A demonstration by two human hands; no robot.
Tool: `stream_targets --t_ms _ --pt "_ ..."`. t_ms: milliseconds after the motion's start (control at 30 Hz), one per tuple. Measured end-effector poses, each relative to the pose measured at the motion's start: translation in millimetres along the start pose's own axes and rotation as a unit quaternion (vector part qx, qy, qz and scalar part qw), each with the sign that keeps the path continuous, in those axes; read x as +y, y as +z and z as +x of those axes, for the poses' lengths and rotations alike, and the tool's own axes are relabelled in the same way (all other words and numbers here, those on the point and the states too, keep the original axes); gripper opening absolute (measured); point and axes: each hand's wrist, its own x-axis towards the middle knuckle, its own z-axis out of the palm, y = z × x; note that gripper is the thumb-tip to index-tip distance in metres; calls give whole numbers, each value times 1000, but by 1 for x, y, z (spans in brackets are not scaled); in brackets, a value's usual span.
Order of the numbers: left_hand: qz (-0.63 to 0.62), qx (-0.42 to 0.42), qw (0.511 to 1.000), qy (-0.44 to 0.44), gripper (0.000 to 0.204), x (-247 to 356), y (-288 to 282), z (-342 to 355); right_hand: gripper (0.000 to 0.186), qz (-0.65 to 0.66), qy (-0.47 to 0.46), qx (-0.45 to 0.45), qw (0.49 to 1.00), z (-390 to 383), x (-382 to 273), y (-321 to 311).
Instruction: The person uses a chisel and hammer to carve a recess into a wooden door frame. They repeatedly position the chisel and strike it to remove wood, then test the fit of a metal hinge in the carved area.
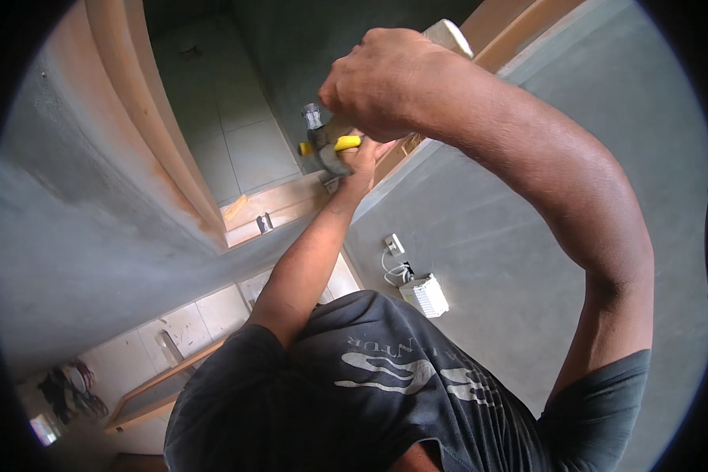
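My left hand [359,157] reaches up to the door frame, closed around a yellow-and-dark tool [346,143] with a shiny metal part [312,118] sticking up. Just above it and to the right, my right hand [381,79] is a fist, back toward the camera; what it grips is mostly hidden. A pale blocky piece [450,35] shows behind that fist. Both hands are over the wooden frame [401,163], where some roughened wood shows beside my left hand.
Another wooden jamb [173,134] borders the opening with tiled floor [212,94] beyond. Small hardware [263,223] lies on the lower frame board. A socket [393,244] and white box [423,295] with cables are on the grey wall. Wooden frames [149,393] stand lower left.
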Motion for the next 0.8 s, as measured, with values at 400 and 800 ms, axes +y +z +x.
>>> stream_targets --t_ms 400,800 --pt "5 -10 999 -33 26 19 -15 5 30 170 98 227 954 -106 61 29" --pt "36 -11 999 -17 17 13 -1 3 35 144 126 204 960 -140 83 73"
